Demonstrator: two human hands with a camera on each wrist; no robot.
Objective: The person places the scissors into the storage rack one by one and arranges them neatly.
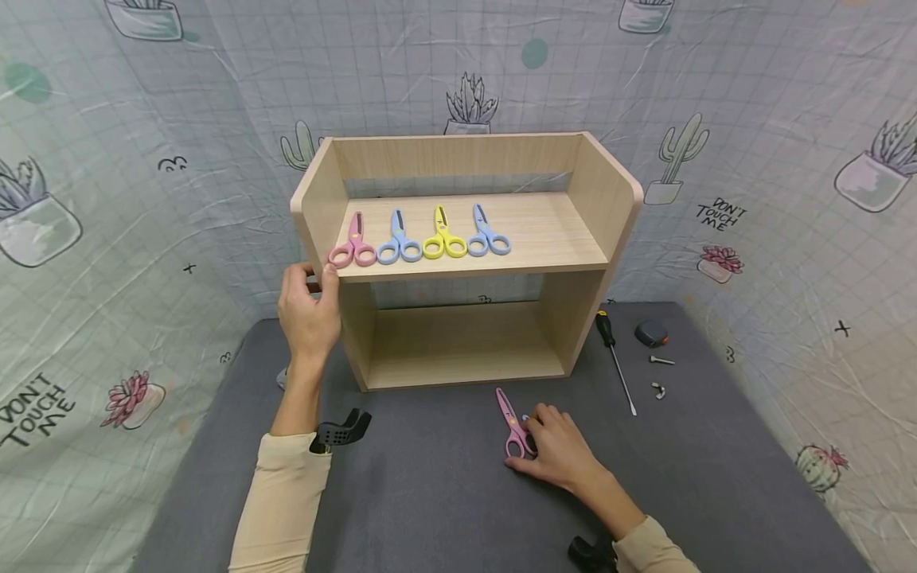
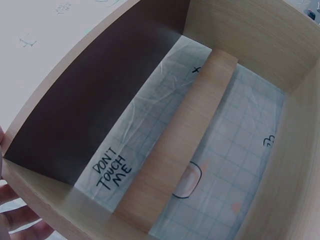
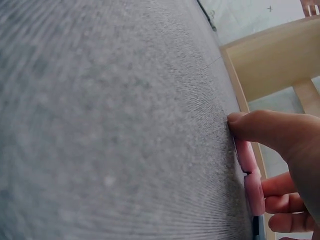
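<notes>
1. Centrally, the pink scissors (image 1: pixel 512 426) are lying flat on the grey mat (image 1: pixel 430 493), just in front of the wooden shelf unit (image 1: pixel 466 255). Their long axis is running nearly front to back, with the blades pointing away from the person and slightly left, toward the shelf, and the handle loops facing the person.
2. The right hand (image 1: pixel 555 450) is curling its fingers over the handle end of these scissors; in the right wrist view the thumb (image 3: pixel 260 125) and fingertips are pinching the pink handle (image 3: pixel 252 187) against the mat.
3. The left hand (image 1: pixel 310 306) is gripping the left side panel of the shelf unit, thumb on its front edge, at the level of the upper board.
4. On that upper board four scissors are lying in a row, blades pointing to the rear: pink (image 1: pixel 354 243), blue (image 1: pixel 399 239), yellow (image 1: pixel 443 235) and a second blue pair (image 1: pixel 487 232). The right part of the board is showing bare wood.
5. To the right of the shelf, a screwdriver (image 1: pixel 616 358), a small tape measure (image 1: pixel 651 333) and two small metal fittings (image 1: pixel 659 374) are lying on the mat, well apart from the hand.
6. A cactus-print cloth (image 1: pixel 788 159) is hanging behind and beside the whole set-up.
</notes>
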